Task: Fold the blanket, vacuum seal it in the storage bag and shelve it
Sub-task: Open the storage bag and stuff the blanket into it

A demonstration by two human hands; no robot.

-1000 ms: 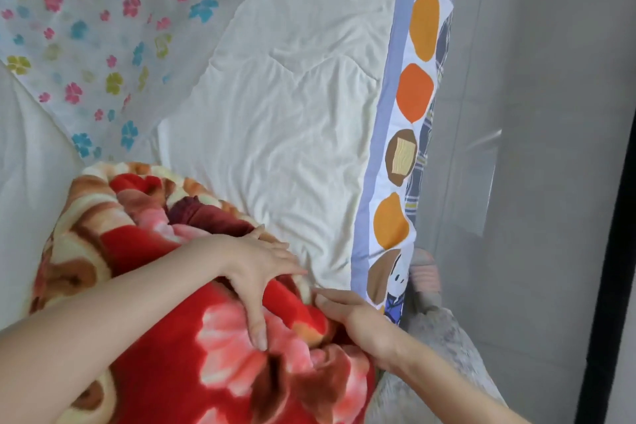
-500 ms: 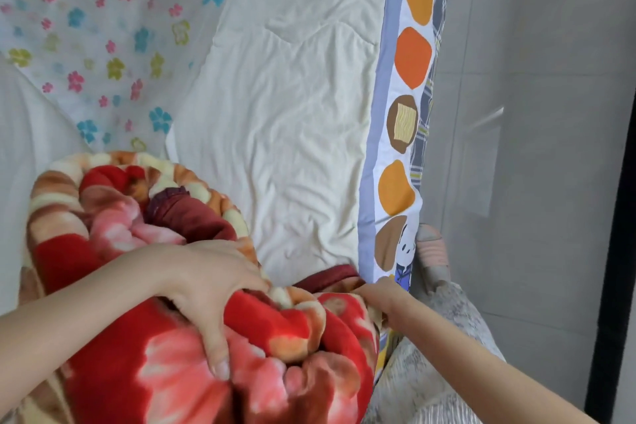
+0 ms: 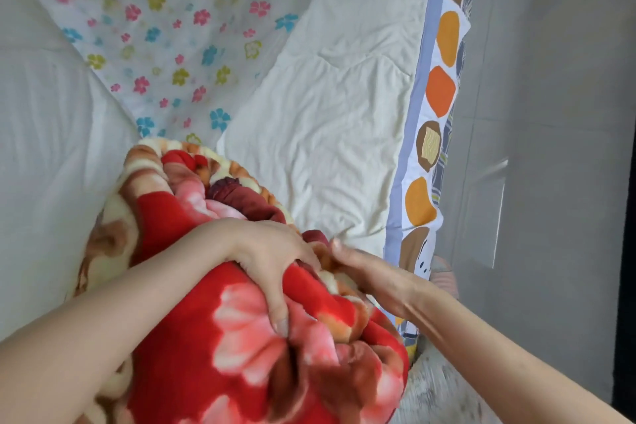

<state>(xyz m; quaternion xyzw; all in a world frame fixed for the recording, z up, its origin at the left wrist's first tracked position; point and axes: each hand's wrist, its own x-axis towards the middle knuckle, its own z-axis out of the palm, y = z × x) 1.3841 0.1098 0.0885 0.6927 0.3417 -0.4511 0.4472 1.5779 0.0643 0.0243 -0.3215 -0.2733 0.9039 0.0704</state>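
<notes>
A thick red fleece blanket with pink and brown flowers [image 3: 241, 337], bundled up, is seen at the near left on the cream quilted bed cover [image 3: 327, 107]. It is gripped from above by the left hand [image 3: 272, 258], fingers curled into the pile. The right hand [image 3: 375, 282] is laid against its right edge with fingers straight. A clear plastic storage bag printed with coloured flowers [image 3: 179, 27] is spread at the far left, just beyond the bundle.

Cream quilted bedspread [image 3: 327, 107] covers the bed, wrinkled. Its edge has a blue-bordered trim [image 3: 430, 134] printed with orange and brown shapes. Grey tiled floor [image 3: 550, 113] to the right; a pink striped slipper [image 3: 444, 274] by the bed edge.
</notes>
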